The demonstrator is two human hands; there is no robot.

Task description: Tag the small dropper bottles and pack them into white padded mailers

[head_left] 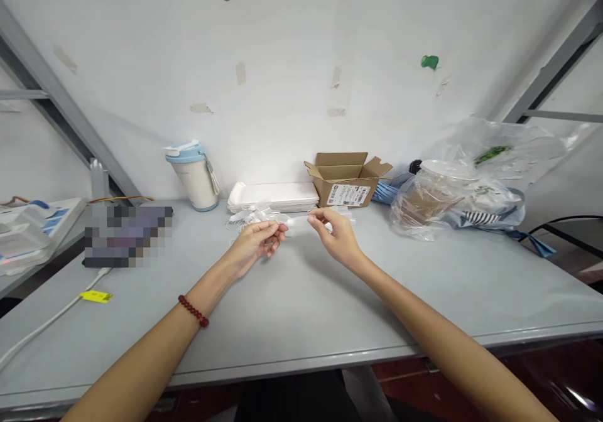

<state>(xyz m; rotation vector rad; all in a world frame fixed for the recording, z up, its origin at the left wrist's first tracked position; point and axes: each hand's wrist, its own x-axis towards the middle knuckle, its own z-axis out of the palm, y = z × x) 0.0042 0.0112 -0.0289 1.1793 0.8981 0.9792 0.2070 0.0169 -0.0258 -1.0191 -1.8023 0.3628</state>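
Left hand (257, 244): middle of the frame, just left of centre; thumb and fingers pinched together on one end of a small translucent piece.
Right hand (340, 238): just right of centre, back of the hand towards the camera; thumb and forefinger closed narrowly at the other end of the same piece.
Translucent piece (299, 223): at the centre of the frame, spanning the gap between the two hands, above the desk (301, 321); thin and pale, its exact kind too small to tell.
Bracelet (193, 311): dark red beads around the left wrist, lower left of centre.
White stack (282, 193): flat pieces piled against the wall, behind the hands.
White tangle (252, 215): loose bits and thin cords in front of the stack, near the left hand.
Cardboard box (346, 186): open, flaps up, a printed label on its front, just right of the stack.
Tumbler (194, 177): cream body, light blue lid, upright, left of the stack near the wall.
Clear bag (419, 211): crumpled, right side of the frame, with a brown container showing through.
Pixelated object (129, 237): dark and masked, left side of the desk.
White cable (51, 324): runs from that object to the left edge, a yellow tag (97, 296) on it.
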